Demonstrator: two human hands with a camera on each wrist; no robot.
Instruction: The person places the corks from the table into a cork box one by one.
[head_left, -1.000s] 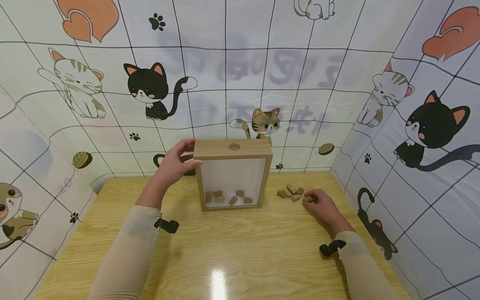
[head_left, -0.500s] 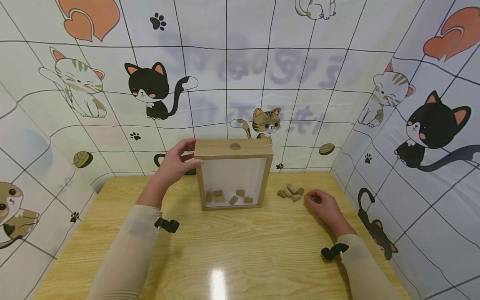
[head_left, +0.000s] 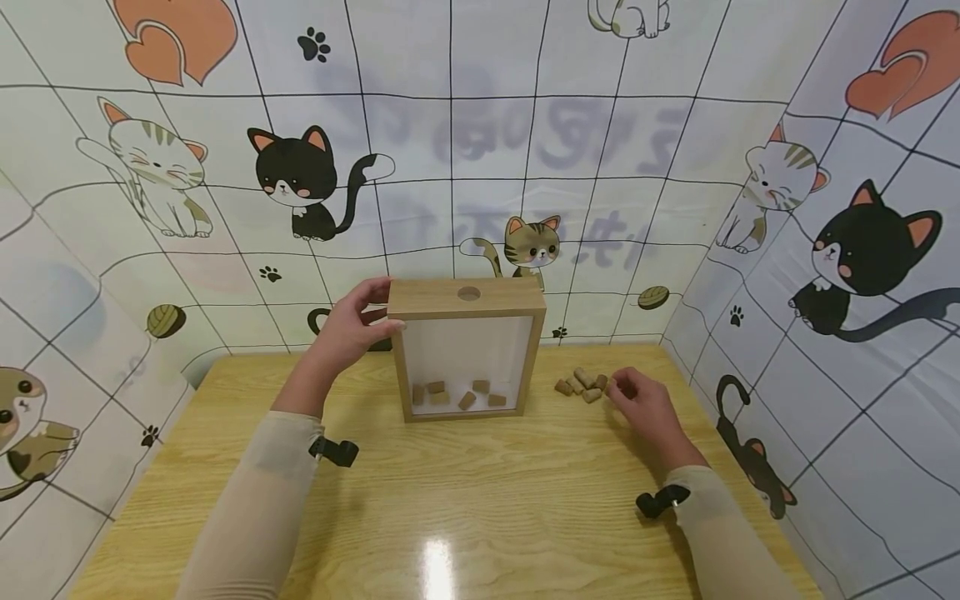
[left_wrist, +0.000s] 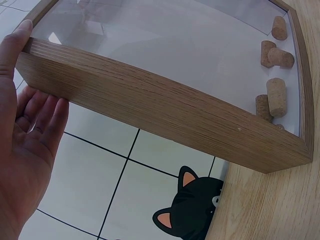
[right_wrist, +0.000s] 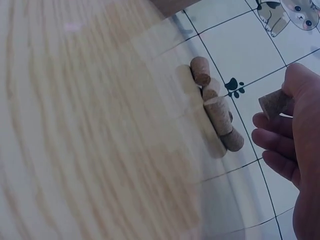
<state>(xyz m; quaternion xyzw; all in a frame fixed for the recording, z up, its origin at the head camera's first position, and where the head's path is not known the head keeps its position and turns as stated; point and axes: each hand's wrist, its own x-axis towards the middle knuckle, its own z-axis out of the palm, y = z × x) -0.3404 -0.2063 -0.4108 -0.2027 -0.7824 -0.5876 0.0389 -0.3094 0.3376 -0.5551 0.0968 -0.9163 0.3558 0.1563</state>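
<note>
A wooden frame box [head_left: 467, 298] with a clear front and a round hole in its top stands upright on the table. Several corks [head_left: 467, 401] lie along its bottom inside. My left hand [head_left: 347, 323] grips the box by its upper left corner, thumb at the front edge, as the left wrist view also shows. On the right, my right hand [head_left: 647, 410] pinches one cork [right_wrist: 275, 103] between thumb and fingers, just over the table. Beside those fingers lies a small pile of loose corks [head_left: 583, 381], to the right of the box.
The pale wooden table [head_left: 480, 492] ends at a white grid-patterned curtain [head_left: 495, 133] with cartoon cats, which encloses the back and both sides. Black straps [head_left: 335, 451] with small mounts sit on both wrists.
My right hand has lifted slightly from the table with the cork, beside the pile. The left hand and the box have stayed in place.
</note>
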